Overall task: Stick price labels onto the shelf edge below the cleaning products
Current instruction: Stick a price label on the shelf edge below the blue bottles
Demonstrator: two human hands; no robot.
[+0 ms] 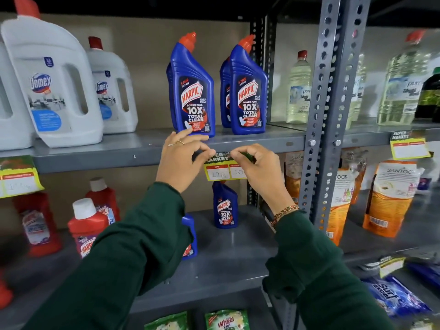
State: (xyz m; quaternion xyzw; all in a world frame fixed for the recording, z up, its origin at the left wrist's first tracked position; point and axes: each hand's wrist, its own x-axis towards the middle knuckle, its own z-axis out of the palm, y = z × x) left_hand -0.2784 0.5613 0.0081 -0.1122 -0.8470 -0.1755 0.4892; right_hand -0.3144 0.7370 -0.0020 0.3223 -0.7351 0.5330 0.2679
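Observation:
A yellow and green price label [220, 169] with two red-framed white boxes lies against the grey shelf edge [100, 160], just below the blue Harpic bottles [194, 91]. My left hand [181, 160] pinches the label's top left corner. My right hand [256, 169] pinches its top right and covers the label's right part. Both sleeves are dark green. Handwritten numbers show in the white boxes.
White Domex jugs [54, 86] stand at the left, above another label [19, 177] on the same edge. A perforated grey upright [331, 110] rises to the right, with a further label [408, 146] beyond it. Red bottles and a small Harpic bottle [225, 206] fill the shelf below.

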